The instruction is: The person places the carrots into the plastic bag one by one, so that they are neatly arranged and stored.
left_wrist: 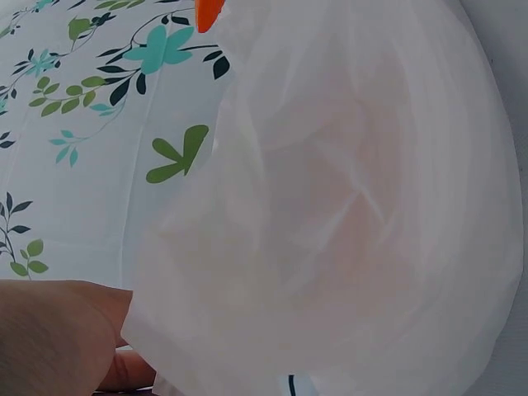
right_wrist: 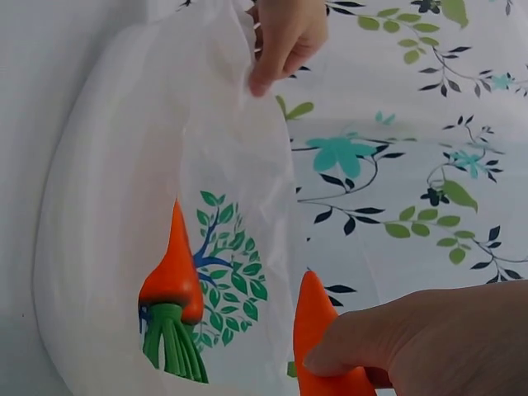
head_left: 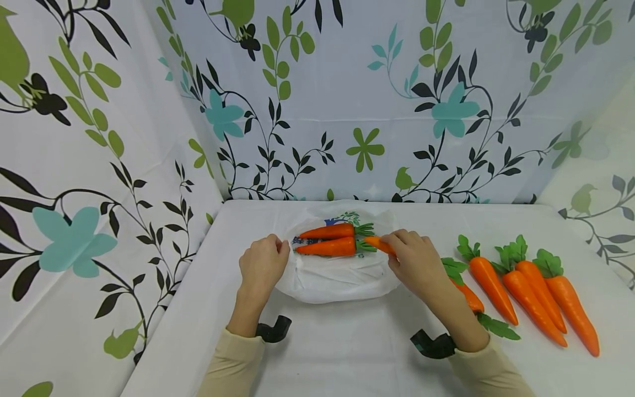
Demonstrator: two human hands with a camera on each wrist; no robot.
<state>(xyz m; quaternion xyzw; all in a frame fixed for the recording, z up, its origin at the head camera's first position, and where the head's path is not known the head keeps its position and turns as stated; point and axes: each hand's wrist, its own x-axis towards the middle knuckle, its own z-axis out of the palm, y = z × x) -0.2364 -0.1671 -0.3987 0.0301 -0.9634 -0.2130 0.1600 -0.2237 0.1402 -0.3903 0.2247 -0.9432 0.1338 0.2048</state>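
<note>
A white plastic bag (head_left: 337,284) with a green and blue tree print lies with its mouth open on the table. Two orange carrots with green stem tufts, an upper carrot (head_left: 329,231) and a lower carrot (head_left: 329,247), show in its opening. My left hand (head_left: 264,262) pinches the bag's left edge, its grip also visible in the right wrist view. Another carrot (right_wrist: 312,322) is held between the thumb and fingers of my right hand (head_left: 419,264), its tip pointing left, close by the tufts at the bag's right side. The palm hides the rest of it.
Several leafy carrots (head_left: 533,298) lie on the white table (head_left: 337,353) to the right, one of them partly behind my right forearm. A curtain (head_left: 307,110) with leaf and flower prints hangs behind the table and along its left side.
</note>
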